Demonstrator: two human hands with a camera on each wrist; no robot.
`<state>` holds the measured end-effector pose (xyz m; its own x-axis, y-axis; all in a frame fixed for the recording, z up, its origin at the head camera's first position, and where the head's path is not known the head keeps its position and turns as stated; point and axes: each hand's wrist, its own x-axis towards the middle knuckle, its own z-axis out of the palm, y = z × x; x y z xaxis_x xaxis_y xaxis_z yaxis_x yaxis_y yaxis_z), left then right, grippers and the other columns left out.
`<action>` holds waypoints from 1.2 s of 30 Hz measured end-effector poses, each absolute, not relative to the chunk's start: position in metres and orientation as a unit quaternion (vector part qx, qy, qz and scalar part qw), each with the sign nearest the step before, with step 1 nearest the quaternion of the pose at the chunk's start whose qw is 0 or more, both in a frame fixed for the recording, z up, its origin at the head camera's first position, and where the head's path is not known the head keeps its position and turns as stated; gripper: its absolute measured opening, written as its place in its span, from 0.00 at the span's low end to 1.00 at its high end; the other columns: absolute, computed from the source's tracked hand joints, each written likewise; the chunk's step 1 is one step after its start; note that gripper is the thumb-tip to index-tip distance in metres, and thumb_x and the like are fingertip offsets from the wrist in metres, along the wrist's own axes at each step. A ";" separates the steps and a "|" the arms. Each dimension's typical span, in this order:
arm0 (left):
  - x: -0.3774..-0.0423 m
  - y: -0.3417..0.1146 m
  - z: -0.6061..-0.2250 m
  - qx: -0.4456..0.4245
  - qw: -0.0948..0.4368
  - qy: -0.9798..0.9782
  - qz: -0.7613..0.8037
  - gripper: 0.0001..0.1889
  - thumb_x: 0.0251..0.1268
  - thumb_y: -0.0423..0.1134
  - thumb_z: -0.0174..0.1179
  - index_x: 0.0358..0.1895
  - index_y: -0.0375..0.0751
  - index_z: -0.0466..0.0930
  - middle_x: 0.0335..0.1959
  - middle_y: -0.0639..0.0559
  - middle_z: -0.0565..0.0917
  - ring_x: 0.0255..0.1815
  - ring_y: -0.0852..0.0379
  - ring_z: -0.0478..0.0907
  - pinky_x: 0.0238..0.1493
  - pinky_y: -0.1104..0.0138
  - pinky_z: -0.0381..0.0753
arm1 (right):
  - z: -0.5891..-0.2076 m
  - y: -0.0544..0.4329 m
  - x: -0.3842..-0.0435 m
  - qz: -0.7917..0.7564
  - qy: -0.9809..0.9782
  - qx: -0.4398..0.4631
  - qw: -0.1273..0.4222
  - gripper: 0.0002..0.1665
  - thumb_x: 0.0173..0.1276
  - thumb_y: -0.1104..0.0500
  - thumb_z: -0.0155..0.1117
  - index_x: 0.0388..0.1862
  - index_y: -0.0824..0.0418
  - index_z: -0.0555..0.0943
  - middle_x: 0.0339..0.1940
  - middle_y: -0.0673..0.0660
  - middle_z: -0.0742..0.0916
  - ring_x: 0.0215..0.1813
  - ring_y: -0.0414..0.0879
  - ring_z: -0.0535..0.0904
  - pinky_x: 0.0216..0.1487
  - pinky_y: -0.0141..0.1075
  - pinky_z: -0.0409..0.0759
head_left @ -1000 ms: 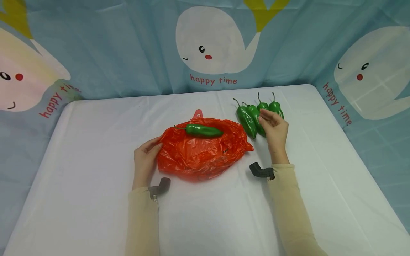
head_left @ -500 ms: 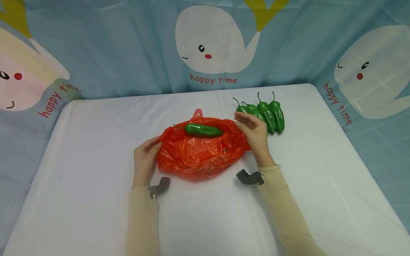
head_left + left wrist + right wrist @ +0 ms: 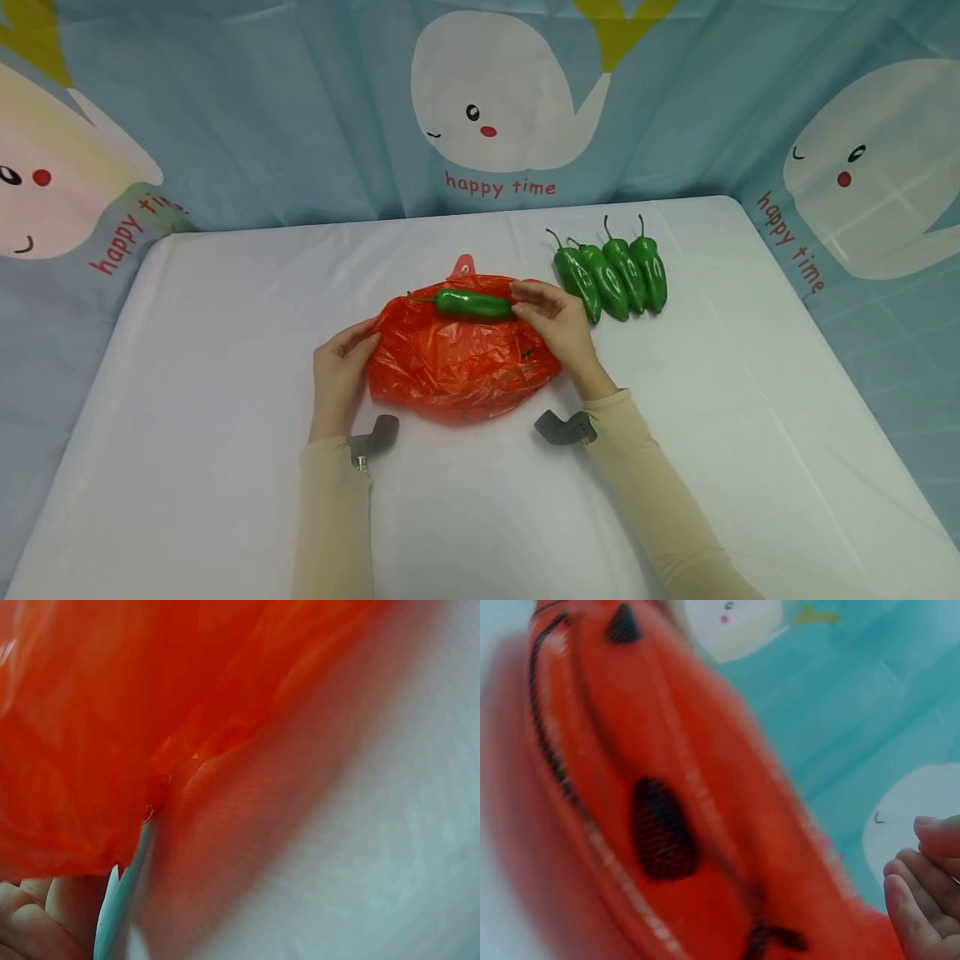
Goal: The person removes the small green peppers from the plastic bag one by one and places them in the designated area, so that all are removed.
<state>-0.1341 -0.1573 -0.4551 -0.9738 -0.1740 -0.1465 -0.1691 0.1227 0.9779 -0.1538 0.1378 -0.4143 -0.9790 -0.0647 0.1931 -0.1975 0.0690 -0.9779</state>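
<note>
A crumpled red plastic bag (image 3: pixel 461 367) lies spread in the middle of the white table, its loop handle poking out behind. Across its far part rests one glossy green chili pepper (image 3: pixel 471 305), stem to the left. My left hand (image 3: pixel 341 375) pinches the bag's left edge between thumb and fingers; the left wrist view shows the red film (image 3: pixel 82 750) over those fingers. Above the bag's right side is my right hand (image 3: pixel 558 329), fingers loosely bent, fingertips right at the pepper's tip. In the right wrist view nothing shows between the fingers of the right hand (image 3: pixel 930 900).
Several more green chili peppers (image 3: pixel 611 279) lie side by side beyond the right hand, stems pointing away. A blue curtain (image 3: pixel 322 125) printed with whales hangs along the table's far edge. Dark wrist-camera mounts (image 3: pixel 566 427) stick out inward from both sleeves.
My right hand has moved left, from over the group of peppers to the tip of the pepper on the bag. The left hand and the bag have hardly moved.
</note>
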 end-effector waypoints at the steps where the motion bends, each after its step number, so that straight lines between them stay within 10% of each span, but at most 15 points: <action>1: -0.134 -0.157 -0.455 0.114 0.003 -0.750 -0.651 0.17 0.67 0.40 0.57 0.57 0.41 0.79 0.55 0.47 0.80 0.56 0.56 0.76 0.55 0.72 0.74 | -0.416 0.137 -0.154 0.672 -0.734 0.090 0.047 0.19 0.61 0.72 0.63 0.52 0.74 0.78 0.51 0.68 0.82 0.53 0.56 0.79 0.51 0.33 0.79; 36: -0.134 -0.157 -0.452 0.115 -0.006 -0.762 -0.638 0.18 0.68 0.42 0.57 0.57 0.42 0.79 0.55 0.49 0.80 0.57 0.56 0.75 0.56 0.71 0.74 | -0.429 0.130 -0.156 0.567 -0.821 0.068 0.023 0.21 0.58 0.71 0.67 0.52 0.68 0.80 0.49 0.63 0.84 0.50 0.54 0.81 0.52 0.39 0.79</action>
